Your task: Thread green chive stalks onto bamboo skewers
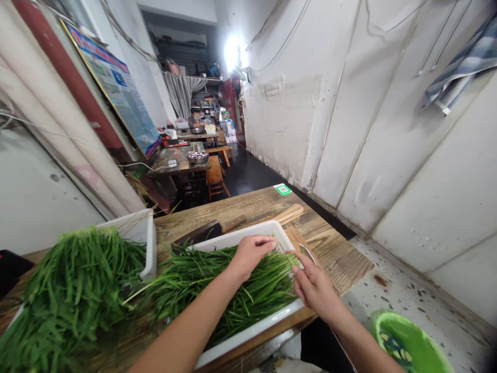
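Long green garlic chives (233, 280) fill a white plastic tray (248, 339) on the wooden table, their pale stem ends towards the right. My left hand (252, 255) is over the tray's far right part, thumb and fingers pinched together. A small pale green stem end shows at its fingertips; the rest of what it holds is hidden. Close by on the right, my right hand (312, 282) has its fingers curled and its index finger stretched forward. It appears to grip a thin bamboo skewer (345, 353), mostly hidden by the hand and forearm. The fingertips of both hands are a little apart.
Loose bamboo skewers (289, 213) lie beyond the tray, near a knife (198, 233) with a wooden handle (233, 223). More chives (77, 290) overhang a second white tray (150, 243) at left. A green bucket (421, 336) stands on the floor at right.
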A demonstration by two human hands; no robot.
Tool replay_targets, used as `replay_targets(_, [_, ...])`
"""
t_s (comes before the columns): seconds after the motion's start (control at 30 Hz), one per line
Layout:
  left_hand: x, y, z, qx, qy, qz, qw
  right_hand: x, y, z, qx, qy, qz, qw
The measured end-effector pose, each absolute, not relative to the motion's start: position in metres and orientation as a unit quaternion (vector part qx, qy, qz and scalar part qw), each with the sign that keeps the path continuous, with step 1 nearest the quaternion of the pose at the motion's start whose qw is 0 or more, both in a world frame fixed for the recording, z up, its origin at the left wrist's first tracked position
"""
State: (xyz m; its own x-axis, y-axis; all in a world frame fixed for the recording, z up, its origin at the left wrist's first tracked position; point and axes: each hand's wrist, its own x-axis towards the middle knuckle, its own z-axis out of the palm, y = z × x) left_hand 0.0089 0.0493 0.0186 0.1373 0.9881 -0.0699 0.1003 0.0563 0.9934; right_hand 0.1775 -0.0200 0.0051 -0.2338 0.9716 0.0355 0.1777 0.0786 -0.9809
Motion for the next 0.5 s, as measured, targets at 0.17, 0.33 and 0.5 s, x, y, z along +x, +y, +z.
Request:
replay_targets(0.17, [0.0091,0.0490,0.0180,0.528,0.512,0.427,0.525,0.1782,-0.0199,0.0030,-0.469,-0.621,0.482,0.403])
replay_targets(0.33, [0.0086,0.0471,0.0186,0.528,0.528,0.422,0.515,0.1777,-0.0199,0.0037,-0.467,-0.620,0.485,0.402])
replay_targets(0.5, [0.0090,0.0461,0.0183,0.536,0.529,0.415,0.510,0.1784,-0.0198,0.0011,-0.469,-0.623,0.480,0.401])
